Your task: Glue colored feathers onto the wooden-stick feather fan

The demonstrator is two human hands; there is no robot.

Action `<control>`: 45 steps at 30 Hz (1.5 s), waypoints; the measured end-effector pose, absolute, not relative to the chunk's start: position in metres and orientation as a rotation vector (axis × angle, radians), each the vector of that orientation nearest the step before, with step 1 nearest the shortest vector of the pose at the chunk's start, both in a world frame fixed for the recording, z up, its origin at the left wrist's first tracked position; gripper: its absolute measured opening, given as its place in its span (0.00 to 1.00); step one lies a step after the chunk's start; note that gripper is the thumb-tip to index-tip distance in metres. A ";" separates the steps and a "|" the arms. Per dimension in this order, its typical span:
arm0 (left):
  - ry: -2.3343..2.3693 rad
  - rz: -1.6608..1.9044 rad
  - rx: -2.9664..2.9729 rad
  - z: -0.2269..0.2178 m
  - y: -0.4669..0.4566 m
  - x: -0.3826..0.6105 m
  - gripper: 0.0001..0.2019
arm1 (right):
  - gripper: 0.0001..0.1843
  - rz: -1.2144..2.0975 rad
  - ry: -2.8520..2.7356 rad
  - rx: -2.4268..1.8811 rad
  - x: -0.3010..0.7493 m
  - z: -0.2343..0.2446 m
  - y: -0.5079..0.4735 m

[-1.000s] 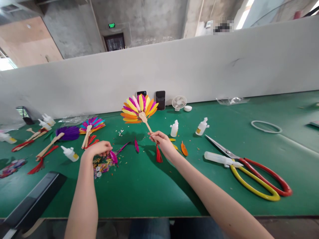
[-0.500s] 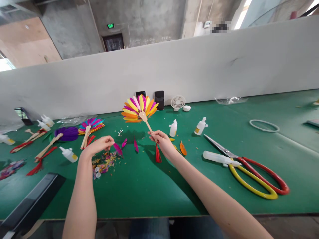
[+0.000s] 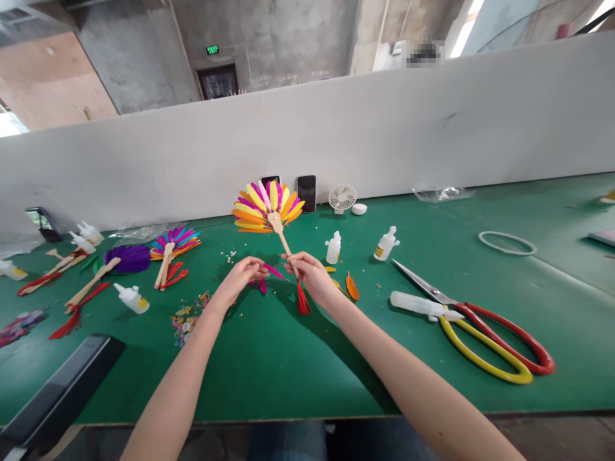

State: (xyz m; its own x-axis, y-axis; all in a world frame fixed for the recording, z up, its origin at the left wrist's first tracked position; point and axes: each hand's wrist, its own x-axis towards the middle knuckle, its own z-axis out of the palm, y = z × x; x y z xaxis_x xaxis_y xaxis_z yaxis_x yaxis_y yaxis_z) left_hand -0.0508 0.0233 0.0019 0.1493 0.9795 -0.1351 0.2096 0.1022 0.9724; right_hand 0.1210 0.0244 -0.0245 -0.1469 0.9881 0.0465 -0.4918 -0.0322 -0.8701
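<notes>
A: Near edge first, what's there?

B: Dark flat case (image 3: 57, 390) at lower left of frame, both forearms coming up from the bottom. Green table (image 3: 288, 371) under it all.

A: Hands?

B: Mid-frame, close together. Left hand (image 3: 240, 276) is pinched on a pink feather (image 3: 275, 271), tip pointing twd the right hand. Right hand (image 3: 310, 272) is closed around the stick of the feather fan (image 3: 268, 208), fan head held up above the table, red tassel (image 3: 302, 299) hanging below the fist.

A: How does the fan handle?

B: Prob v. light; stick looks stiff, feathers soft and easy to bend or crush. I'd grip the wood handle only, low down, as now. Loose feather: hold by the quill end w/ fingertips; a draught would likely shift it.

A: Around them?

B: Scrap pile (image 3: 189, 314) left of the hands, orange feather (image 3: 352, 288) just right. Big scissors (image 3: 485, 333) at right, a glue tube (image 3: 425, 305) touching the blades. Two glue bottles (image 3: 334, 248) behind, apart.

A: Farther?

B: Left: more fans (image 3: 175, 242), another bottle (image 3: 132, 298). Right: white ring (image 3: 507, 242). Back, at the wall: two phones (image 3: 306, 192), mini fan (image 3: 343, 197).
</notes>
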 end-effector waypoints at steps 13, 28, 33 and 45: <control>1.170 0.971 1.595 -0.012 0.018 -0.027 0.25 | 0.09 1.681 -1.071 -0.673 0.113 -0.018 0.012; 1.138 1.180 1.264 -0.014 0.017 -0.023 0.25 | 0.02 0.989 -1.512 -1.077 0.133 -0.031 0.034; 1.080 1.150 1.276 -0.013 0.014 -0.020 0.25 | 0.13 0.936 -1.589 -1.132 0.130 -0.037 0.033; 1.044 1.121 1.299 -0.007 0.010 -0.021 0.23 | 0.08 1.290 -1.259 -1.063 0.135 -0.036 0.044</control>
State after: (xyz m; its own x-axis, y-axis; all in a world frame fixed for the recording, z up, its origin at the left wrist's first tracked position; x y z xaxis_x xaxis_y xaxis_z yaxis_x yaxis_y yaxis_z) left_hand -0.0209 0.0105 -0.0074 0.1720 0.9841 0.0436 -0.0268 -0.0396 0.9989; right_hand 0.1347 0.0440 -0.0360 -0.1120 0.9923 0.0521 -0.0765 0.0437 -0.9961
